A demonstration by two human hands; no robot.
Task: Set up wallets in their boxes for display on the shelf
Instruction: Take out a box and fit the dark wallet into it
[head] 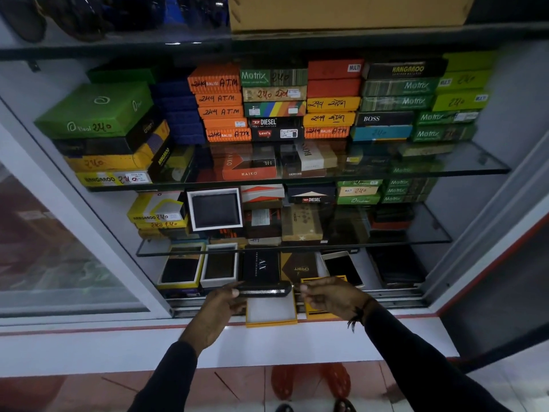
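A black zip wallet [266, 289] is held level just above an open yellow box [271, 312] with a white lining, which sits on the cabinet's bottom ledge. My left hand [212, 310] grips the wallet's left end between thumb and fingers. At the wallet's right end my right hand [332, 295] pinches near the zip. A yellow lid [315, 310] lies partly under my right hand.
Open boxed wallets [218, 266] and an AX box [261, 267] stand on the bottom shelf behind. Glass shelves [297, 246] above carry stacks of coloured wallet boxes. A sliding glass door [59, 248] is at left. The ledge edge [118, 331] runs in front.
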